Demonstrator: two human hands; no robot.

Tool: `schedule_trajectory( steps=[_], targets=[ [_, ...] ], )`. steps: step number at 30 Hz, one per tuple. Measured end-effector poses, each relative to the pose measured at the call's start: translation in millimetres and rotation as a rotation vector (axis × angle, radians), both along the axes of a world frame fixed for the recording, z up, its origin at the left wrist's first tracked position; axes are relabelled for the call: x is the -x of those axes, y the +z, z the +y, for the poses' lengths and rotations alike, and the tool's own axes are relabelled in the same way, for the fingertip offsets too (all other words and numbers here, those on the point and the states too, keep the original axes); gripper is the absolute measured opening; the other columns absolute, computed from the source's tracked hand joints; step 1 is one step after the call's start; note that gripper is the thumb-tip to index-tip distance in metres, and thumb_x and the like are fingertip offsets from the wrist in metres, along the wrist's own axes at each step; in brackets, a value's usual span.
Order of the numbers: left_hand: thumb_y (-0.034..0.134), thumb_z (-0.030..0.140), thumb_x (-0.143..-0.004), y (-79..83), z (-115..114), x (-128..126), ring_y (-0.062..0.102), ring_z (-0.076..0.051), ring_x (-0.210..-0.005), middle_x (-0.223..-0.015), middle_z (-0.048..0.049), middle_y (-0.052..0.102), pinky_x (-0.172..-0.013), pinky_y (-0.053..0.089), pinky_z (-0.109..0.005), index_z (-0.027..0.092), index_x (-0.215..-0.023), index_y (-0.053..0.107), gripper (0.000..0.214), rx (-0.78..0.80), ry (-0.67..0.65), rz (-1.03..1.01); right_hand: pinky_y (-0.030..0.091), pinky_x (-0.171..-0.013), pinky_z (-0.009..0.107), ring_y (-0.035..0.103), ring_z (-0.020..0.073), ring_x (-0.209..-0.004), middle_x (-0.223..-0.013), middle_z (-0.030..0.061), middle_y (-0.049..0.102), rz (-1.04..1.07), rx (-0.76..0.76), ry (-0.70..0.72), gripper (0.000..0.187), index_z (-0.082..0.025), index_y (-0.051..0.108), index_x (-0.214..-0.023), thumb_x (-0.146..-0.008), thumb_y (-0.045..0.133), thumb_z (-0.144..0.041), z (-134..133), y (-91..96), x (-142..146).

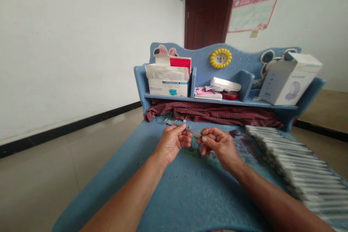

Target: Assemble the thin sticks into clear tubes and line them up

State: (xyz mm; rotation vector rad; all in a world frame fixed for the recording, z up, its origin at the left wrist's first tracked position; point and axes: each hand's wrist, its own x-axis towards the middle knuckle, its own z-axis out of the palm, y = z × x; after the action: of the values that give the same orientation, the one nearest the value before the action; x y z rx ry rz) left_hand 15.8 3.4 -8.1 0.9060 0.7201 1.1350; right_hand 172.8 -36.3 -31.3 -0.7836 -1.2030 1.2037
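My left hand [174,140] and my right hand [219,145] meet over the middle of a blue desk [187,188]. Both are closed in a pinch on one thin grey strip-like piece [193,132] that runs between them. Its far end sticks out past my left thumb toward the back of the desk. Both forearms reach in from the bottom of the view. A small bundle of thin grey-green strands [165,119] lies just behind my left hand.
A long row of grey-white flat pieces [293,163] lines the desk's right side. A red checked cloth [212,113] lies under the shelf. The shelf holds a mask box [168,79], papers, a red tin, a white carton [288,79] and a yellow clock [220,58].
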Motion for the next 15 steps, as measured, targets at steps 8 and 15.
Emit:
schedule_trajectory(
  steps=[8,15],
  targets=[
    [0.055,0.016,-0.075,0.3,-0.4,-1.6,0.055,-0.012,-0.037,-0.054,-0.0056,0.064,-0.037,0.048,-0.024,0.009,-0.07,0.054,0.008,-0.046,0.044,0.039,0.043,-0.039,0.021,0.058,0.0114,-0.044,-0.071,0.0025,0.064,-0.218,-0.06,-0.095,0.026,-0.016,0.049,-0.085,-0.075,0.058,-0.037,0.1,-5.1,-0.3],
    [0.056,0.016,-0.073,-0.4,0.2,-1.4,0.053,-0.012,-0.035,-0.052,-0.0045,0.063,-0.035,0.046,-0.023,0.01,-0.067,0.054,0.008,-0.018,0.051,0.053,0.041,-0.046,0.021,0.053,0.0108,-0.045,-0.053,-0.0008,0.056,-0.645,-0.283,-0.259,0.017,-0.016,0.054,-0.08,-0.083,0.048,-0.031,-1.2,-8.6,-6.3]
  ],
)
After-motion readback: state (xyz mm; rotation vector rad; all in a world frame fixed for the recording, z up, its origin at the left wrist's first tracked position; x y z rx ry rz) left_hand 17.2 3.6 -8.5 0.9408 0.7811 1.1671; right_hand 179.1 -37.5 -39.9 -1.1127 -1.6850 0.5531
